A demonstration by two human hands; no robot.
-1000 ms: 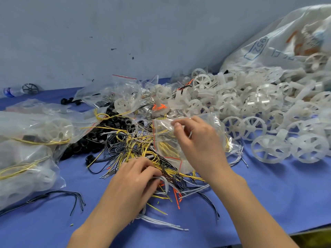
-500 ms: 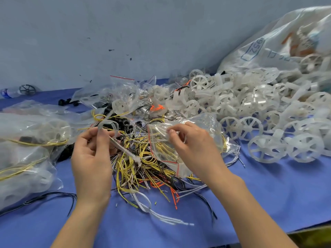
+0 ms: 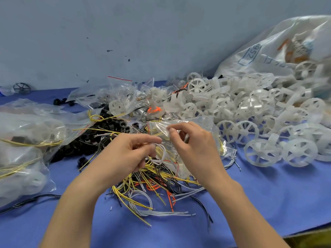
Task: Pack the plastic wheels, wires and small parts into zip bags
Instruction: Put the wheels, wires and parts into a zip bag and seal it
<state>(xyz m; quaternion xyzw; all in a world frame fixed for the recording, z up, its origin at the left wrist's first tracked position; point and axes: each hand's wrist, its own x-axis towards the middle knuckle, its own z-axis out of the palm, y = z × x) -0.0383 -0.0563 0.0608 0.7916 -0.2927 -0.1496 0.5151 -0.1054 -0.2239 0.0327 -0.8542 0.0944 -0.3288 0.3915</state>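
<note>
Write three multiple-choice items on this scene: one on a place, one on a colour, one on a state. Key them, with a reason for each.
1. Where does the wheel heap lie?
A. right of the hands
B. left of the hands
C. on the floor

2. What colour is the table?
A. green
B. blue
C. red

3. What does the left hand hold?
A. a wheel
B. nothing
C. a white wire

Key:
1 A, the white wheels pile up on the far side of the right hand.
2 B, its bare cover is blue.
3 C, its fingers pinch the wire loop next to the zip bag that the right hand grips.
</note>
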